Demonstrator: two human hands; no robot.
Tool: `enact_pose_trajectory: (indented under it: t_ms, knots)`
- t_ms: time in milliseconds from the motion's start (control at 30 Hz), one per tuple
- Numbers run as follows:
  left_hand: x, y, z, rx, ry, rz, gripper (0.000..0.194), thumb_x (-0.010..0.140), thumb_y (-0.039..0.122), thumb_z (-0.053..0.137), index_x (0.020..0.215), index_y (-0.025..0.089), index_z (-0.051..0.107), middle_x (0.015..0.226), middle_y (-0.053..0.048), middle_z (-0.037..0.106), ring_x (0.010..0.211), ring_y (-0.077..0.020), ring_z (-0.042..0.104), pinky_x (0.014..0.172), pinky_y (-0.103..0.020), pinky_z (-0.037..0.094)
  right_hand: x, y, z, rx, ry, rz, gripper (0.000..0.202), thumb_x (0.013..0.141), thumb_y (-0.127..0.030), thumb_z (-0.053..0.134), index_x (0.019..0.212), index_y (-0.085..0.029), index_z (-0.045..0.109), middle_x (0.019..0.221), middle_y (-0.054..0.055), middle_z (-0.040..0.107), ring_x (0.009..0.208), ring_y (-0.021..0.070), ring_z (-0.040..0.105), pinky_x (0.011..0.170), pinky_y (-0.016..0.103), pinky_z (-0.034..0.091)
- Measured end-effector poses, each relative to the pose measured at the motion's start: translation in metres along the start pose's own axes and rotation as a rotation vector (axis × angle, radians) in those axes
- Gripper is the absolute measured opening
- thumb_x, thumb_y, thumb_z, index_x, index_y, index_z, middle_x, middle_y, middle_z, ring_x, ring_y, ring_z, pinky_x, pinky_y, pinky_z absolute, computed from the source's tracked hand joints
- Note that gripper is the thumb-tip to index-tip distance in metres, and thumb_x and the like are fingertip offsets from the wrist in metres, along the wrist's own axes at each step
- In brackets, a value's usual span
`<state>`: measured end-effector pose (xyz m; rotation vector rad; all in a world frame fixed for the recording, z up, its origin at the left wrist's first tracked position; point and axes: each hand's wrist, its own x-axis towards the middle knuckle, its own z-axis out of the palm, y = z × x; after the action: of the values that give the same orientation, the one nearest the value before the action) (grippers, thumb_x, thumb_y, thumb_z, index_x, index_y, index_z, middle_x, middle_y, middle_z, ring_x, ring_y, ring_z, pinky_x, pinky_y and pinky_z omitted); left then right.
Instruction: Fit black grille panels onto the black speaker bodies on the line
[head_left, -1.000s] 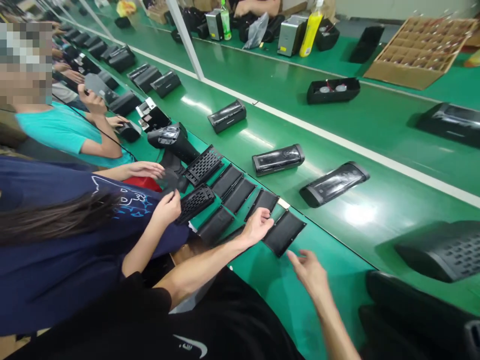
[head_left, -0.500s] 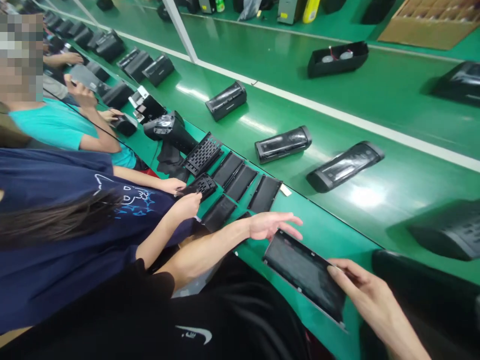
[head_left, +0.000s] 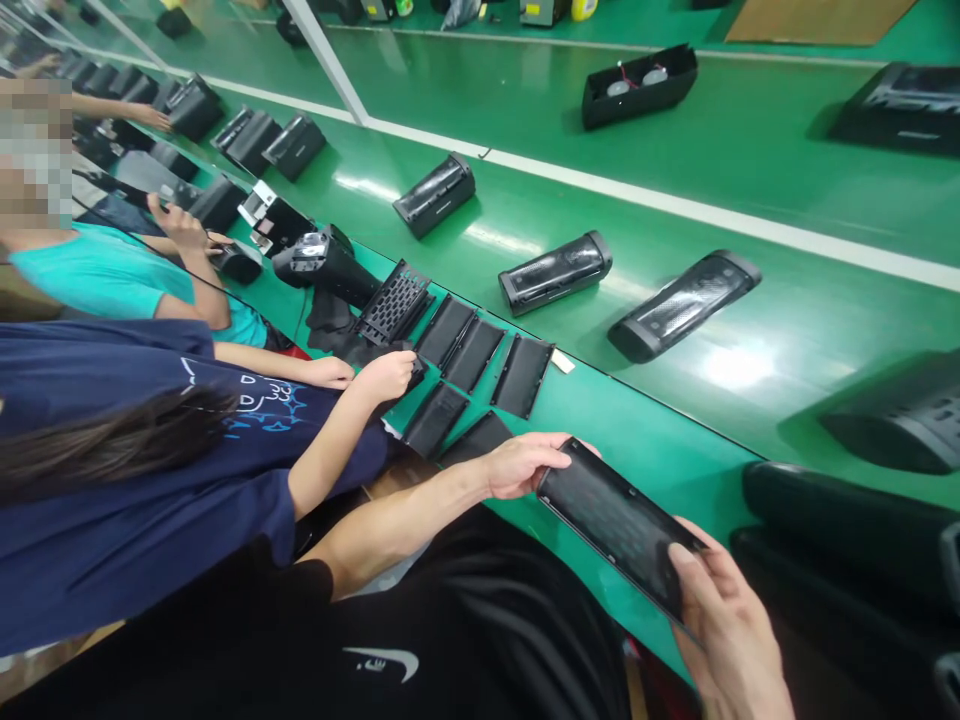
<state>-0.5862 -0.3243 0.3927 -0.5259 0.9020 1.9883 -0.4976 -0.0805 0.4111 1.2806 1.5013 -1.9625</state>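
A black speaker grille panel [head_left: 611,520], long and slightly curved with small clips along its edges, is held tilted above the green bench. Its far left end is gripped by my left hand [head_left: 521,465], thumb on the inner face and fingers underneath. At the near right end, my right hand [head_left: 724,600] clasps it, also with the thumb on top. Left of the panel, similar black panels lie on the bench; the closest is a dark panel [head_left: 478,438] just beyond my left wrist, with another panel [head_left: 523,375] behind it.
Beside me on the left, a co-worker's hands [head_left: 386,378] handle a black part. Black speakers, such as one speaker [head_left: 555,272] and another [head_left: 684,305], stand on the green surface [head_left: 525,160] beyond the bench edge. Large dark rounded cases [head_left: 847,530] occupy the right side.
My left hand, open beside the panel before, has closed on its far end. My right hand keeps hold of the other end. The co-worker's near hand has moved slightly up and right.
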Motion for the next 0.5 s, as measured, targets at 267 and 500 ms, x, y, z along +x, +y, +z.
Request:
enact_pose_trajectory:
  t_ms: [267,500]
  knots:
    - [0.0018,-0.0054,0.0051,0.038,0.041,0.016,0.041,0.07,0.02,0.077,0.11,0.014,0.076,0.089,-0.005,0.074,0.072,-0.0134,0.067,0.068,-0.022,0.051,0.0026,-0.0026,-0.0006,0.034,0.03,0.023,0.071,0.052,-0.047,0.095,0.114,-0.026,0.068,0.09,0.004,0.073,0.085,0.029,0.072,0.071,0.04,0.062]
    - [0.0052,-0.0054,0.0078,0.075,0.082,0.035,0.038,0.07,0.025,0.076,0.106,0.014,0.075,0.085,-0.004,0.072,0.07,-0.0137,0.064,0.067,-0.024,0.049,0.0047,-0.0006,-0.0057,0.083,0.028,0.022,0.072,0.054,-0.044,0.096,0.119,-0.026,0.07,0.084,0.001,0.068,0.081,0.0257,0.07,0.074,0.038,0.061]
